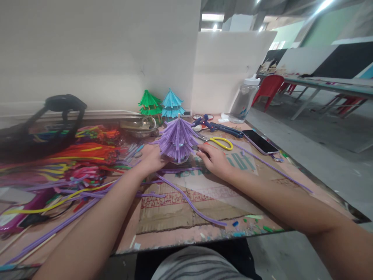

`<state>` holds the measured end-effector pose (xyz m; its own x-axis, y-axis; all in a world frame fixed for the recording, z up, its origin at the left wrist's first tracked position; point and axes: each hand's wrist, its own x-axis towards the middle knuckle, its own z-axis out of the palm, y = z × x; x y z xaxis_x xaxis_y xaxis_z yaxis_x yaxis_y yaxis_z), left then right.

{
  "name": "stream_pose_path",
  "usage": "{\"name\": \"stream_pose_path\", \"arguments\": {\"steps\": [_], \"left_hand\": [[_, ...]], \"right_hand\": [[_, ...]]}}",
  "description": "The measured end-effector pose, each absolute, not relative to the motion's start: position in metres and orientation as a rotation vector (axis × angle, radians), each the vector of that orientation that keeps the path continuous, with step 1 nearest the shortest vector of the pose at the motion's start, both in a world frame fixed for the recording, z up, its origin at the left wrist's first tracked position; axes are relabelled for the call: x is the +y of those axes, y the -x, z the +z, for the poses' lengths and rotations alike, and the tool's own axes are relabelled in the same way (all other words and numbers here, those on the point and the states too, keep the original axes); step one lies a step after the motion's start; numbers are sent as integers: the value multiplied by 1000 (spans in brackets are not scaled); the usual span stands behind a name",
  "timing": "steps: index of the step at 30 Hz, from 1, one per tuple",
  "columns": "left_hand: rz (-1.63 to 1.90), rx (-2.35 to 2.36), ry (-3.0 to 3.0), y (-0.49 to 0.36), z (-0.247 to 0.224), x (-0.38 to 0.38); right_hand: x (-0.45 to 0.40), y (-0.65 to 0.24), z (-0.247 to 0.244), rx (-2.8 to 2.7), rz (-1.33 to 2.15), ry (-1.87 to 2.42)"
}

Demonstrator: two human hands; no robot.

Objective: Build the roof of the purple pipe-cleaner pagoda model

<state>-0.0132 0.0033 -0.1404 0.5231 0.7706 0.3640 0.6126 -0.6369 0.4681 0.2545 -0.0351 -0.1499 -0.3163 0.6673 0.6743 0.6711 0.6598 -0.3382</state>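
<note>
A purple pipe-cleaner tree point(178, 138), layered like an umbrella with a pale stick tip, stands upright between my hands above a cardboard sheet point(163, 217). My left hand point(154, 158) grips its left side near the base, with the fingertips hidden behind the purple strips. At the tree's right edge, my right hand point(214, 159) is closed in a pinch; a small dark bit shows at its fingertips, too small to name. Loose purple pipe cleaners point(190, 204) lie on the cardboard. Just beyond my right hand rest yellow-handled scissors point(223, 143).
Green point(149, 104) and blue point(172, 103) trees stand by the wall. A glue gun point(221, 128), phone point(260, 141) and clear bottle point(244, 101) are at the right. Coloured pipe cleaners point(96, 153) and a magenta tool point(29, 210) crowd the left, below a blurred black object point(65, 103).
</note>
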Motion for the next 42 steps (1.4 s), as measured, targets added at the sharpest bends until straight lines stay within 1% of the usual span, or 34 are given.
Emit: {"name": "stream_pose_path", "arguments": {"steps": [16,23,27,31,36,39,42], "left_hand": [[770,1186,-2511,15,-139,1],[753,1257,-2426,16,-138,-2],[798,1272,-2406,15,-140,-2],[807,1265,-2360,16,-141,-2],[785,1336,-2260,18,-144,1],[776,1371,-2238,19,-144,2],[767,1354,-2210,18,-142,0]], "right_hand": [[-36,-254,-150,-2027,5,1025],[-37,-255,-149,-2010,28,1006],[-38,-257,-139,-1962,28,1018],[-40,-256,-113,-1950,6,1027],[-31,-241,-82,-2020,-78,932],[-20,-233,-82,-1986,-93,924],[-10,-233,-94,-1959,-60,986]]}}
